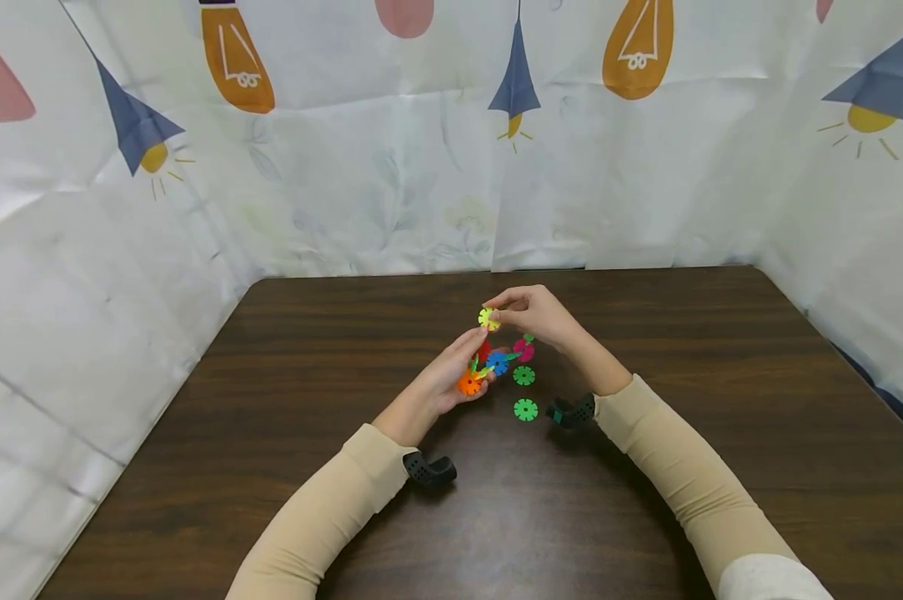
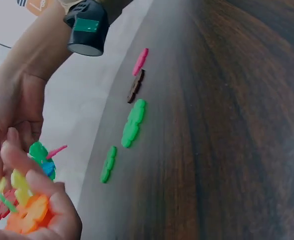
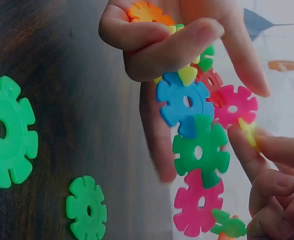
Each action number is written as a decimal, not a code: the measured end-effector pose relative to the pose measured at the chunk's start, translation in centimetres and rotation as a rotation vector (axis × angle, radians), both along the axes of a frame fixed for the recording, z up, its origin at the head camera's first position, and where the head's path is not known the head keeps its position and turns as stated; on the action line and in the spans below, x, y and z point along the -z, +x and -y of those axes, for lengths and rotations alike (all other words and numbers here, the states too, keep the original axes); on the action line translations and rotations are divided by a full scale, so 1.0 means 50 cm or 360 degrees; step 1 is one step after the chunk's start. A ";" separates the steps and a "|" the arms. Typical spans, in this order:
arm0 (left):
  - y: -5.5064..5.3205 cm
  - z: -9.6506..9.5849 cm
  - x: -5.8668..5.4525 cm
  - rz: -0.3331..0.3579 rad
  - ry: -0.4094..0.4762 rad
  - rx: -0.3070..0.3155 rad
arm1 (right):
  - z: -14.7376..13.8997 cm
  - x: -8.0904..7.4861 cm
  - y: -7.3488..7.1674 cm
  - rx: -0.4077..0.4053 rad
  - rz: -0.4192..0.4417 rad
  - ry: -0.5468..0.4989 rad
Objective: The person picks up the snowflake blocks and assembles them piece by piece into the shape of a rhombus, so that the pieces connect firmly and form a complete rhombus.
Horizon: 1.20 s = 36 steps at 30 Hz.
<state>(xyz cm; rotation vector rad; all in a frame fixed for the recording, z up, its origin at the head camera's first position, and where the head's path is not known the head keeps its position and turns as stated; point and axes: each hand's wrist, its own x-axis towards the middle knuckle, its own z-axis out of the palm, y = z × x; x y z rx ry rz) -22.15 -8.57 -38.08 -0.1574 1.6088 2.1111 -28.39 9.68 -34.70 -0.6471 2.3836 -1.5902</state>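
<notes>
Curled fingers of my left hand [image 1: 442, 379] hold a chain of interlocked notched plastic discs. In the right wrist view, its orange disc [image 3: 149, 13] lies against those fingers, while a blue disc [image 3: 172, 102], a green disc [image 3: 186, 149] and a pink disc [image 3: 192, 207] hang lower. Thumb and fingertips of my right hand [image 1: 539, 317] pinch a yellow disc [image 1: 487, 318] above the left hand. Seen edge-on from the right wrist, this yellow disc meets the rim of another pink disc [image 3: 239, 102]. Fingers partly hide the middle of the chain.
Two loose green discs, a nearer one [image 1: 525, 409] and a farther one [image 1: 524, 376], lie on the brown wooden table [image 1: 271, 467]. The left wrist view also has a pink disc [image 2: 141, 61] and a dark brown disc [image 2: 136, 86] there. A printed curtain [image 1: 331, 192] surrounds the table.
</notes>
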 end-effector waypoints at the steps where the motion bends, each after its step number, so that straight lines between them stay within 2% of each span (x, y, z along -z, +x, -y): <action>1: 0.000 -0.001 0.002 0.0009 0.0034 0.0027 | -0.001 0.000 0.000 -0.0017 -0.0013 0.0013; 6: 0.001 -0.001 0.002 0.0029 0.0176 0.0125 | -0.001 -0.005 0.003 -0.0084 -0.0099 0.0102; 11: -0.004 -0.003 0.009 0.0040 0.0228 0.0198 | 0.003 -0.017 0.011 -0.0109 -0.0200 0.0314; 16: -0.005 -0.006 0.010 -0.0009 0.0210 0.0156 | 0.010 -0.018 0.022 -0.0055 -0.0310 0.0526; 19: -0.009 -0.004 0.010 -0.0029 0.0198 0.0117 | 0.009 -0.017 0.026 0.0002 -0.0359 0.0476; 24: -0.020 0.010 0.007 -0.0089 0.0174 0.0112 | -0.005 -0.015 0.029 0.0084 -0.0410 0.0135; 27: -0.027 0.023 0.005 -0.0096 0.0149 0.0114 | -0.019 -0.009 0.029 0.0111 -0.0418 0.0036; 32: -0.039 0.041 0.001 -0.0059 0.0147 0.0111 | -0.050 0.013 0.027 0.0108 -0.0326 0.0145; 36: -0.048 0.049 -0.002 -0.0046 0.0176 0.0082 | -0.070 0.028 0.023 -0.0011 -0.0209 0.0374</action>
